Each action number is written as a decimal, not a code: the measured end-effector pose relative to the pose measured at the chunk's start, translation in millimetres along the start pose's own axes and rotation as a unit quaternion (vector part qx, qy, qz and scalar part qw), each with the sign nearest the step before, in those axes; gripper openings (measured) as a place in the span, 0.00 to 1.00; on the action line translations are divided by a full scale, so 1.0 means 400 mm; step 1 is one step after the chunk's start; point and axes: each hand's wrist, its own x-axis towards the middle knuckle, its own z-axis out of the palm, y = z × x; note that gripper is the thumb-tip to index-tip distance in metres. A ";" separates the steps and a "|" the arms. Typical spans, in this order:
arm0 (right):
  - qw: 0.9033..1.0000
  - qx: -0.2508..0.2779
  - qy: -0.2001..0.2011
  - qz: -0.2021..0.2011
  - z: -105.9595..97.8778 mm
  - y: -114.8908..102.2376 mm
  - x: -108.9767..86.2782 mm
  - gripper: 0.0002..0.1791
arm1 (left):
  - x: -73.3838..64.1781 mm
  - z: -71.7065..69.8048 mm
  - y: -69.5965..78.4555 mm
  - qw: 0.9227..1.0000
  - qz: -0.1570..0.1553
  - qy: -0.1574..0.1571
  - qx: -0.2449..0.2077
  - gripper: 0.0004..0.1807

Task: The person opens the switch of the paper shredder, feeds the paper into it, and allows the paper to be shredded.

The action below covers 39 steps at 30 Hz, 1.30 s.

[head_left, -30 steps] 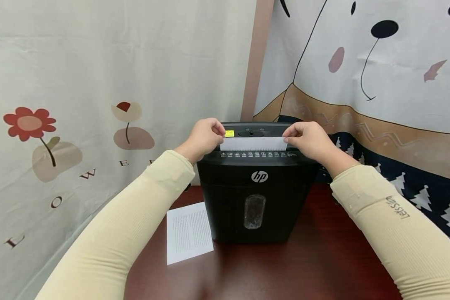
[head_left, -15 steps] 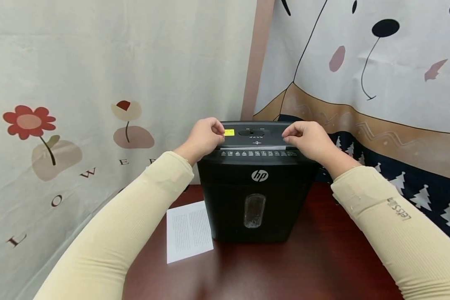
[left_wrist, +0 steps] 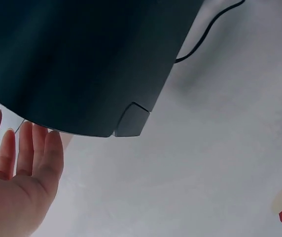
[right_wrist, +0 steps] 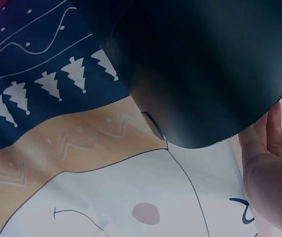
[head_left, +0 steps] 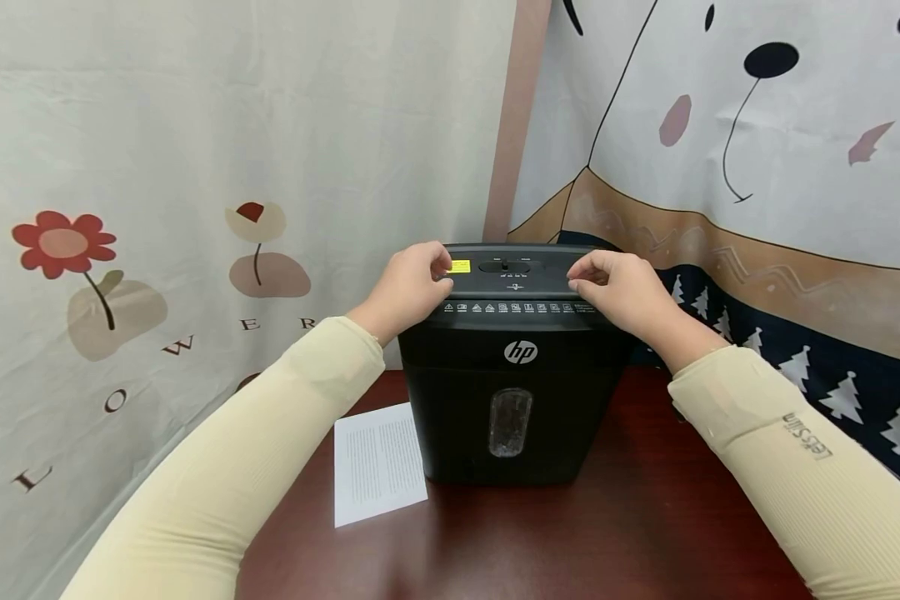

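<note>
A black HP paper shredder [head_left: 457, 400] stands upright on the table, and no paper shows in its top slot. My left hand [head_left: 412, 287] is at the left end of the shredder's top, its thumb and fingertips apart with nothing between them. At the other end, my right hand [head_left: 621, 287] is likewise loosely bent and holds nothing. The left wrist view has the left hand [left_wrist: 27, 182] by the shredder's rim with its fingers extended. In the right wrist view the right hand [right_wrist: 269, 158] is partly hidden behind the shredder.
A printed sheet of paper [head_left: 378, 467] lies on the dark red table [head_left: 495, 542], left of the shredder. Patterned curtains [head_left: 345, 125] hang close behind. A black cord [left_wrist: 207, 32] runs from the shredder in the left wrist view.
The white sheet between my hands has sunk down into the shredder's slot and gone from sight. Both hands have stayed near the slot's ends, their fingertips now parted.
</note>
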 end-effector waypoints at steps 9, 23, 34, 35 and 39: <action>0.999 -0.041 0.000 -0.009 0.005 0.001 -0.026 0.16 | -0.034 -0.005 -0.022 0.995 0.028 0.026 0.091 0.14; 0.990 -0.105 0.050 -0.077 0.018 0.032 -0.086 0.16 | -0.107 -0.010 -0.093 0.973 0.099 0.119 0.172 0.12; 0.985 -0.121 0.078 -0.100 0.028 0.050 -0.116 0.14 | -0.143 -0.006 -0.178 0.976 0.064 0.132 0.158 0.14; 0.985 -0.120 0.077 -0.101 0.029 0.051 -0.118 0.14 | -0.146 -0.005 -0.186 0.977 0.057 0.131 0.156 0.14; 0.984 -0.118 0.083 -0.105 0.033 0.057 -0.124 0.14 | -0.160 -0.001 -0.217 0.980 0.035 0.126 0.149 0.14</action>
